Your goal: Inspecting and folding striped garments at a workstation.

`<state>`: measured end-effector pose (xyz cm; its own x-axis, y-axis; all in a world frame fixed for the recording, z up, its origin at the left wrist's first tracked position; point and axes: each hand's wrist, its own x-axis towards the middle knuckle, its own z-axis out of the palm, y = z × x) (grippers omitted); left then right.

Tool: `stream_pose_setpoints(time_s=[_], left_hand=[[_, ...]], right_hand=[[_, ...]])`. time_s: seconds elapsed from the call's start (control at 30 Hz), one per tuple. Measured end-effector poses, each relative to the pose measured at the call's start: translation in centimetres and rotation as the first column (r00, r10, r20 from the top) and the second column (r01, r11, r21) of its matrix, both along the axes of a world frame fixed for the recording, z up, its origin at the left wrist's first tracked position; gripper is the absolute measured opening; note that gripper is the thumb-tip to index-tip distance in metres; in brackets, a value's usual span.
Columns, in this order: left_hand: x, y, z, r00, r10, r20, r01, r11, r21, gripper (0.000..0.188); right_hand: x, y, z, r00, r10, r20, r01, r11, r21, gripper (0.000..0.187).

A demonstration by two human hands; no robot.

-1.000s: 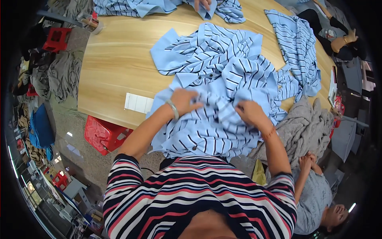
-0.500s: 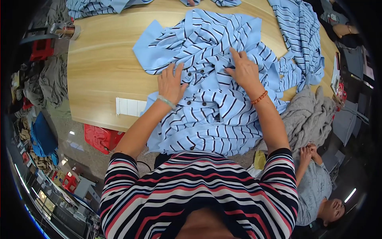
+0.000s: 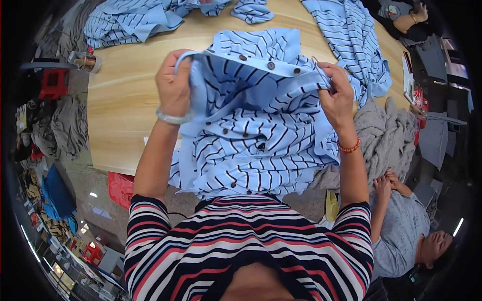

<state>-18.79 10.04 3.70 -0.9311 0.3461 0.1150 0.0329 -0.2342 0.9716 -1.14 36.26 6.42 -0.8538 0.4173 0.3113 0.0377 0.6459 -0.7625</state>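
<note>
A light blue cardigan (image 3: 261,170) with dark and white stripes and dark buttons lies bunched on the table in front of me. My left hand (image 3: 173,90) is closed round its plain blue edge. On the other side my right hand (image 3: 336,98) pinches the cardigan near the end of a buttoned band. That band (image 3: 271,65) is stretched between my hands, and the cloth below it gapes, showing its inner side. Beside my right fingers runs a thin dark curved line that I cannot make out.
More striped blue garments lie on the table (image 3: 120,95) at the far left (image 3: 133,25) and far right (image 3: 349,45). Grey knitwear (image 3: 384,135) is heaped at right, near a seated person (image 3: 401,226). A clear cup (image 3: 90,61) stands at the left edge; a red stool (image 3: 120,188) is below.
Both hands, which lay spread on the cardigan, have moved apart and now grip it. Its buttoned band is lifted and pulled wide between them.
</note>
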Motion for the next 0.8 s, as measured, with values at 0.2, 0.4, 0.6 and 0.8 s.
stream_pose_setpoints(time_s=[0.2,0.4,0.6,0.8], left_hand=[[0.1,-2.5,9.8,0.994,0.085,0.071,-0.096,0.981,0.170,0.013],[-7.0,-10.7,-2.9,0.821,0.242,-0.518,-0.554,0.557,-0.618,0.020],[0.3,-7.5,-13.0,0.941,-0.243,-0.234,-0.030,0.633,-0.774,0.039],[1.1,-1.6,-14.6,0.926,-0.318,-0.204,-0.024,0.489,-0.872,0.041]], right_hand=[[2.0,0.8,5.0,0.980,-0.134,-0.147,0.117,0.986,-0.117,0.025],[1.2,2.0,-0.8,0.986,0.056,0.156,-0.018,0.972,-0.233,0.036],[2.1,2.7,-7.7,0.893,-0.059,0.446,-0.052,0.971,0.233,0.052],[-0.5,2.6,-12.5,0.816,-0.212,0.539,0.056,0.955,0.291,0.047]])
